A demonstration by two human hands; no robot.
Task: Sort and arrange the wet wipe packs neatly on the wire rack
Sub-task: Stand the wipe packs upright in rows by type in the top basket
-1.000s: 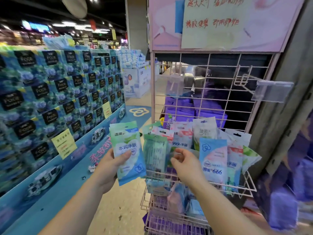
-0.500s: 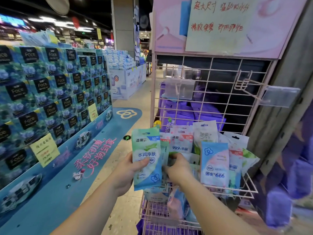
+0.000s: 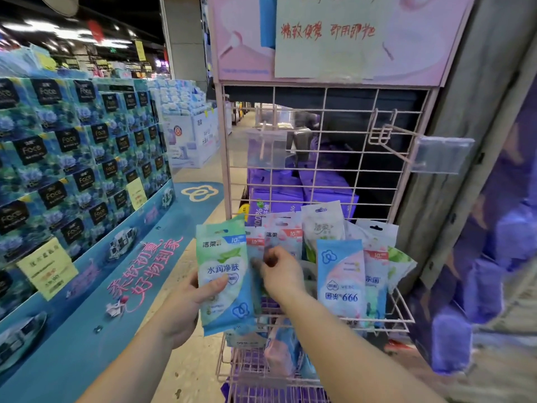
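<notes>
My left hand (image 3: 186, 303) grips a green-and-blue wet wipe pack (image 3: 223, 274), held upright just left of the pink wire rack (image 3: 328, 158). My right hand (image 3: 280, 271) reaches into the rack's basket (image 3: 404, 311), its fingers pinched among the packs at the left end; motion blur hides what exactly they hold. Several packs stand upright in the basket: a pink-topped pack (image 3: 283, 234), a white-green pack (image 3: 322, 228) and a blue-pink pack marked 666 (image 3: 340, 280) at the front.
A lower basket (image 3: 247, 370) holds more packs lying loosely. An empty hook with a clear price tag (image 3: 441, 155) juts from the rack's upper right. A blue display of tissue boxes (image 3: 72, 158) runs along the left. Purple packs (image 3: 465, 338) hang at the right.
My left hand has carried the green-and-blue pack rightward up against the rack. My right hand has gone from holding a green pack in front of the basket to reaching among the standing packs.
</notes>
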